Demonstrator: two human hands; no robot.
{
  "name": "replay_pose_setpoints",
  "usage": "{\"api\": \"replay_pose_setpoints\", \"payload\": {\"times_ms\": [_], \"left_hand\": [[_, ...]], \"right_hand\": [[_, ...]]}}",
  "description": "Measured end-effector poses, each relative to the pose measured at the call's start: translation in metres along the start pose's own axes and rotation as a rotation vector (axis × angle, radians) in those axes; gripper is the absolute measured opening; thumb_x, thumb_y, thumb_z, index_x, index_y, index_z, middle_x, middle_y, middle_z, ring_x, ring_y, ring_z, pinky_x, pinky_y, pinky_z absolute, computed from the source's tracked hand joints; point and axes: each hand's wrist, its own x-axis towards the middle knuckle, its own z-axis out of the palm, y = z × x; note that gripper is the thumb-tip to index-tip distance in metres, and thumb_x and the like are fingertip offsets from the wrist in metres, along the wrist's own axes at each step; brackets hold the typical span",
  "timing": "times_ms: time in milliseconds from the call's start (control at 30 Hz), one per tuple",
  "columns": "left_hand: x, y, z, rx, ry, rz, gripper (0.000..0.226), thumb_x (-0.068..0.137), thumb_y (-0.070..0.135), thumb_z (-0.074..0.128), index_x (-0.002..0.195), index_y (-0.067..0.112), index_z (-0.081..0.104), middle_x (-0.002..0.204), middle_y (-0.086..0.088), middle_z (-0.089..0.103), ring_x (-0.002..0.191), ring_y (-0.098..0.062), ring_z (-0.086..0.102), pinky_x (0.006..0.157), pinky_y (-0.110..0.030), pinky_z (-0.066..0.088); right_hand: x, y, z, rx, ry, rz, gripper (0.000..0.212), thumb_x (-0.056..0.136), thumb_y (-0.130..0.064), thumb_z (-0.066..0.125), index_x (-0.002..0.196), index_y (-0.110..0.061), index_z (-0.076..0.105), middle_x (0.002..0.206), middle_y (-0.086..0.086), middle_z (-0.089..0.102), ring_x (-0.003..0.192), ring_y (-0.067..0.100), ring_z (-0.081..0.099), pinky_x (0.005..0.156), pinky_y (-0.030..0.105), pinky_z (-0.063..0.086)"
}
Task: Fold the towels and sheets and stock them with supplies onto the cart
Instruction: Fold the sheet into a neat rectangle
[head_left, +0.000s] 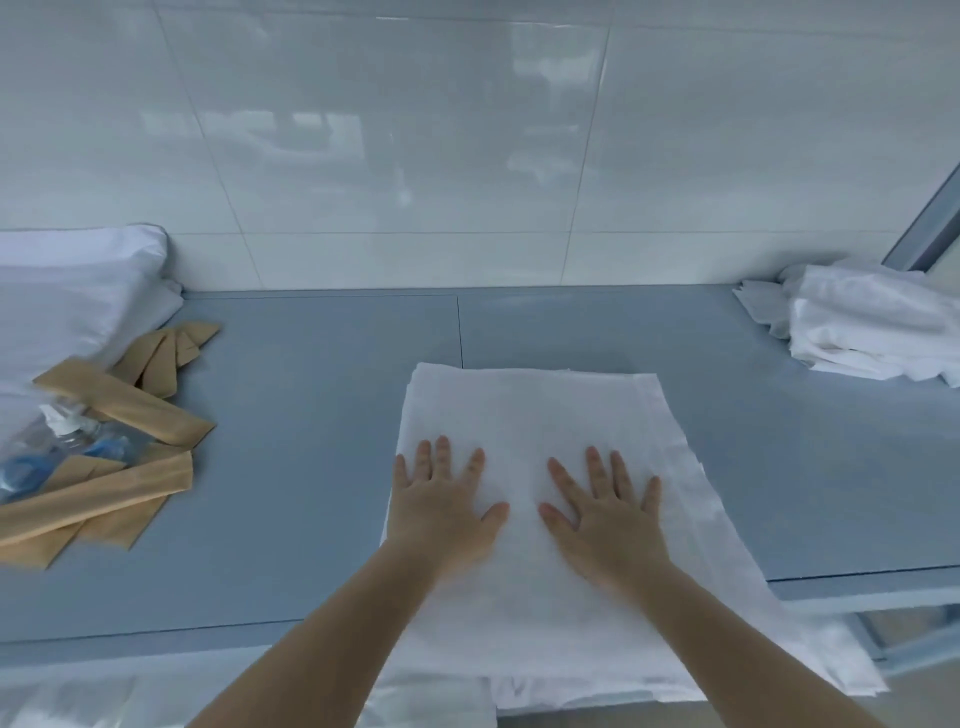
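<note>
A white towel (535, 410) lies folded flat on the grey-blue table (322, 415), its near end hanging over the front edge. My left hand (441, 506) and my right hand (608, 519) both press flat on it, fingers straight and spread, side by side. A heap of unfolded white towels (867, 327) sits at the far right of the table. White folded sheets or pillows (72, 291) are stacked at the far left.
At the left lie several tan paper-wrapped packets (119, 400) and clear plastic water bottles (67, 441) with blue labels. A glossy white tiled wall (467, 156) backs the table. A metal frame (924, 228) stands at the right.
</note>
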Motion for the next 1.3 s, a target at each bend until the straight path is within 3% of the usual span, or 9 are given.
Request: {"api": "replay_pose_setpoints", "payload": {"times_ms": [233,600,767,867,1000,1100,1300], "left_hand": [[-0.033,0.002,0.003,-0.015,-0.072,-0.019,0.080,0.084,0.073,0.020,0.150,0.039,-0.010,0.160,-0.009,-0.018,0.146,-0.028,-0.019,0.114,-0.053,-0.012],[0.039,-0.012,0.005,-0.006,0.025,-0.077,0.078,0.085,0.074,0.009,0.150,0.038,-0.012,0.160,-0.010,-0.017,0.146,-0.027,-0.019,0.113,-0.054,-0.014],[0.044,-0.005,-0.008,-0.006,0.122,-0.101,0.065,0.096,0.058,0.020,0.153,0.031,0.007,0.161,-0.013,0.002,0.148,-0.031,-0.005,0.115,-0.056,-0.005],[0.023,-0.003,-0.004,-0.022,0.101,-0.106,0.062,0.097,0.051,0.017,0.154,0.029,0.001,0.162,-0.010,-0.002,0.148,-0.027,-0.008,0.116,-0.052,-0.005],[0.001,-0.004,0.010,0.004,0.108,-0.100,0.065,0.095,0.054,0.007,0.152,0.029,-0.010,0.161,-0.008,-0.012,0.147,-0.025,-0.017,0.117,-0.047,-0.011],[-0.001,-0.002,0.014,-0.002,0.153,-0.115,0.064,0.095,0.053,0.010,0.152,0.030,-0.010,0.161,-0.008,-0.012,0.147,-0.025,-0.018,0.119,-0.047,-0.009],[-0.003,-0.004,0.014,0.002,0.177,-0.126,0.068,0.093,0.056,0.011,0.153,0.031,-0.007,0.162,-0.008,-0.008,0.147,-0.027,-0.015,0.119,-0.046,-0.005]], "right_hand": [[-0.028,-0.003,0.002,-0.060,-0.074,0.010,0.066,0.084,-0.074,-0.001,0.143,-0.051,-0.020,0.156,-0.004,-0.029,0.143,0.023,-0.029,0.109,0.061,-0.019],[0.068,-0.007,-0.011,-0.067,-0.114,-0.064,0.066,0.085,-0.075,0.001,0.144,-0.050,-0.019,0.155,-0.006,-0.030,0.143,0.022,-0.029,0.108,0.062,-0.018],[0.091,-0.015,-0.031,-0.073,-0.187,-0.050,0.064,0.092,-0.069,0.008,0.146,-0.046,-0.015,0.157,-0.005,-0.026,0.145,0.023,-0.024,0.111,0.064,-0.011],[0.075,-0.038,-0.028,-0.024,-0.204,-0.014,0.067,0.096,-0.061,0.014,0.150,-0.034,-0.013,0.159,0.001,-0.022,0.146,0.029,-0.019,0.110,0.068,-0.004],[0.037,-0.064,0.002,-0.031,-0.067,-0.163,0.063,0.093,-0.064,0.004,0.147,-0.041,-0.016,0.158,-0.002,-0.023,0.145,0.028,-0.022,0.106,0.068,-0.013],[0.032,-0.064,0.012,-0.061,0.054,-0.151,0.061,0.091,-0.063,-0.001,0.146,-0.044,-0.017,0.159,-0.002,-0.020,0.146,0.027,-0.019,0.106,0.067,-0.014],[0.030,-0.038,0.010,-0.049,0.107,-0.120,0.065,0.083,-0.066,-0.008,0.145,-0.049,-0.012,0.161,-0.006,-0.012,0.148,0.022,-0.014,0.108,0.062,-0.018]]}}
